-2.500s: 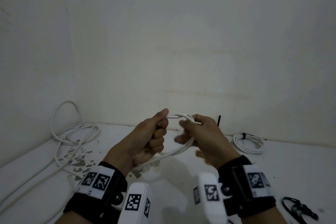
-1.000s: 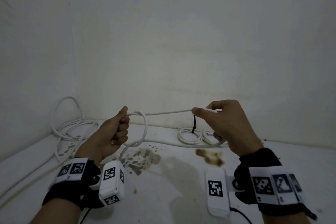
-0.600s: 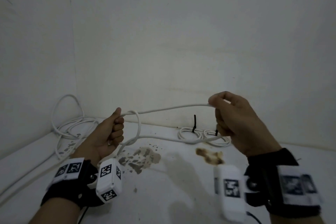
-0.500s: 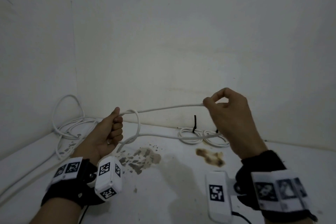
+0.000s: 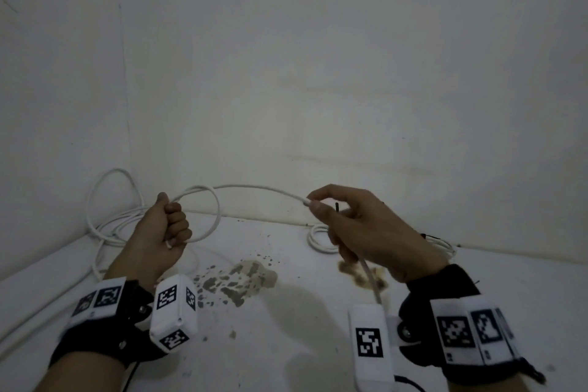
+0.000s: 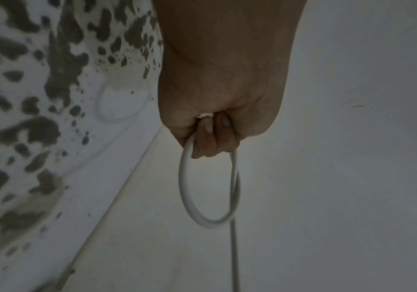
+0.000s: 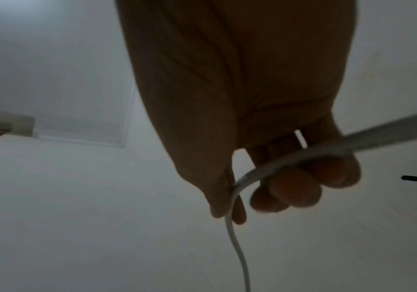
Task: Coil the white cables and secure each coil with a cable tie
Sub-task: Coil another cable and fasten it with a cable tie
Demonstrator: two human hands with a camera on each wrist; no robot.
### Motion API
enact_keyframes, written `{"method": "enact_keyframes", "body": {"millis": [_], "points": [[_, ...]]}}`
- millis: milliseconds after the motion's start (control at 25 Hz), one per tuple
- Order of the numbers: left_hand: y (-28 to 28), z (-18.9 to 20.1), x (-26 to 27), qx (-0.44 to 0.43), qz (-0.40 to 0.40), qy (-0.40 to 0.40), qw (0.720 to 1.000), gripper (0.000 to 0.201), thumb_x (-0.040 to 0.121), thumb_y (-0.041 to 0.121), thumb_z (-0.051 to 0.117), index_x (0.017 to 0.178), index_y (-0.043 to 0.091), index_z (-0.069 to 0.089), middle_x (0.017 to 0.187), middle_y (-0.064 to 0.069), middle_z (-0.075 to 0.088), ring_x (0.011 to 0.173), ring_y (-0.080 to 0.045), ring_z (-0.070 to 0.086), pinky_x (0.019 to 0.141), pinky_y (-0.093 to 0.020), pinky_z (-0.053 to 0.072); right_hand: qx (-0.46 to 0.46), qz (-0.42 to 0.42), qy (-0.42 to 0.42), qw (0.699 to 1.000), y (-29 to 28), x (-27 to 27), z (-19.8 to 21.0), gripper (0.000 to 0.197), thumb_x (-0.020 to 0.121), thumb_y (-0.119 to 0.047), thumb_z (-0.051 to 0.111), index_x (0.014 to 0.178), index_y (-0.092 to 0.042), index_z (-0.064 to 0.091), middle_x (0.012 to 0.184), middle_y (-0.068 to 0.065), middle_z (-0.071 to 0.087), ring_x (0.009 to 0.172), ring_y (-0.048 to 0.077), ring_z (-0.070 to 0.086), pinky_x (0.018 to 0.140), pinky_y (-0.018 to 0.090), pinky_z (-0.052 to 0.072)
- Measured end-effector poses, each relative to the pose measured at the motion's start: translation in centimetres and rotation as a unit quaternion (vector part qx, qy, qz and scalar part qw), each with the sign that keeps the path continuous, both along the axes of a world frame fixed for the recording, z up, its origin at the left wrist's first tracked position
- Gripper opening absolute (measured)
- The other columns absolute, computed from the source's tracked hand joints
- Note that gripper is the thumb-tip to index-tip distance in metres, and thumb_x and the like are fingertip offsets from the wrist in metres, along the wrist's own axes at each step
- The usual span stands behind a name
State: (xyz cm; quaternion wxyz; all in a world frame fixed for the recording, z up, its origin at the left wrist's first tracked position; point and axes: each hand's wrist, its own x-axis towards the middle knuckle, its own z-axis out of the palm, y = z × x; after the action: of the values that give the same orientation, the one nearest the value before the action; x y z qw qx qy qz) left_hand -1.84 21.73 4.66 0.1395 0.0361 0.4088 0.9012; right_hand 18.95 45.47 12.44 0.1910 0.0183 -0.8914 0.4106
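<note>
Since half a second back, my right hand (image 5: 366, 229) dropped a bit, pinching the white cable (image 5: 254, 189) between thumb and forefinger. Left hand (image 5: 162, 232) is fisted round one held-up loop (image 5: 216, 216); I'd swing the next turn over at matching size, keeping the run slack.

**White cable held in one loop, tied coils behind**

A thin white cable (image 5: 254, 189) makes a single round loop at centre-left, then arcs right across mid-frame. Right of centre, tied white coils (image 5: 318, 237) lie flat with a black cable tie (image 5: 336, 206) standing upright. A loose cable pile (image 5: 108, 219) fills the left corner.
</note>
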Motion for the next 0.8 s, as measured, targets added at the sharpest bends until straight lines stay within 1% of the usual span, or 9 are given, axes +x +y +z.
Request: {"method": "enact_keyframes", "body": {"millis": [80,160,280,360,440,520,600,680,800], "points": [[0.0,0.5,-0.2,0.034,0.014,-0.005,0.999,0.047,0.104,0.052,0.024,0.066,0.023,0.03,0.038,0.009,0.023,0.026,-0.007,0.018,0.029,-0.02,0.014,0.035,0.014,-0.027,0.999,-0.3,0.5,0.3,0.023,0.103,-0.039,0.049,0.116,-0.032,0.066,0.045,-0.019,0.049,0.034,0.002,0.041,0.04,0.008,0.03],[0.0,1.1,-0.3,0.056,0.011,-0.001,0.998,0.048,0.103,0.053,0.023,0.066,0.024,0.03,0.039,0.008,0.025,0.026,-0.007,0.02,0.031,-0.02,0.015,0.089,0.025,-0.037,0.995,-0.6,0.9,0.7,0.03,0.106,-0.031,0.043,0.127,-0.03,0.063,0.043,-0.025,0.048,0.039,-0.005,0.046,0.043,0.006,0.032],[0.7,1.8,0.1,0.066,0.015,0.013,0.998,0.048,0.103,0.053,0.023,0.066,0.023,0.032,0.04,0.009,0.028,0.028,-0.006,0.021,0.032,-0.02,0.016,0.234,0.034,-0.032,0.971,-2.4,1.0,0.7,0.031,0.103,-0.028,0.047,0.125,-0.028,0.068,0.063,-0.019,0.058,0.053,-0.009,0.051,0.057,0.005,0.035],[2.0,2.2,0.6,0.043,0.023,0.024,0.999,0.048,0.104,0.052,0.023,0.066,0.022,0.032,0.041,0.01,0.028,0.029,-0.005,0.022,0.032,-0.019,0.018,0.291,0.048,-0.017,0.955,-3.9,0.6,0.1,0.027,0.099,-0.031,0.051,0.114,-0.026,0.074,0.086,-0.008,0.072,0.067,0.001,0.059,0.072,0.021,0.047],[3.6,2.3,1.4,0.013,0.021,0.031,0.999,0.048,0.104,0.051,0.023,0.066,0.022,0.03,0.041,0.009,0.028,0.031,-0.005,0.024,0.033,-0.016,0.021,0.297,0.065,0.001,0.953,-5.3,0.1,-0.6,0.024,0.098,-0.031,0.054,0.104,-0.022,0.076,0.095,-0.003,0.075,0.083,0.015,0.067,0.078,0.031,0.053],[5.1,2.3,2.5,-0.023,0.016,0.038,0.999,0.048,0.105,0.049,0.026,0.066,0.021,0.032,0.044,0.006,0.036,0.035,-0.008,0.037,0.037,-0.015,0.033,0.309,0.078,0.013,0.948,-6.1,-0.4,-1.1,0.023,0.098,-0.028,0.055,0.096,-0.02,0.076,0.088,-0.001,0.072,0.079,0.02,0.065,0.072,0.032,0.05],[6.3,2.5,4.0,-0.068,0.017,0.054,0.996,0.048,0.105,0.046,0.032,0.066,0.019,0.039,0.052,-0.001,0.05,0.044,-0.014,0.056,0.043,-0.02,0.048,0.311,0.088,0.016,0.946,-6.2,-0.7,-1.3,0.023,0.099,-0.026,0.054,0.084,-0.019,0.07,0.068,-0.005,0.058,0.064,0.016,0.053,0.063,0.03,0.039],[7.4,3.0,5.4,-0.114,-0.01,0.077,0.99,0.047,0.105,0.044,0.036,0.066,0.017,0.041,0.055,-0.003,0.058,0.045,-0.015,0.061,0.041,-0.021,0.048,0.289,0.094,0.034,0.952,-6.1,-1.0,-1.4,0.025,0.1,-0.026,0.054,0.077,-0.021,0.064,0.059,-0.008,0.044,0.055,0.01,0.044,0.058,0.03,0.033],[8.7,3.5,7.0,-0.196,-0.049,0.126,0.971,0.045,0.104,0.044,0.036,0.068,0.018,0.04,0.046,0.003,0.052,0.035,-0.01,0.047,0.036,-0.017,0.037,0.246,0.087,0.055,0.964,-5.4,-1.5,-1.6,0.025,0.1,-0.022,0.053,0.08,-0.015,0.067,0.058,-0.009,0.044,0.051,0.01,0.042,0.054,0.027,0.034]]}}
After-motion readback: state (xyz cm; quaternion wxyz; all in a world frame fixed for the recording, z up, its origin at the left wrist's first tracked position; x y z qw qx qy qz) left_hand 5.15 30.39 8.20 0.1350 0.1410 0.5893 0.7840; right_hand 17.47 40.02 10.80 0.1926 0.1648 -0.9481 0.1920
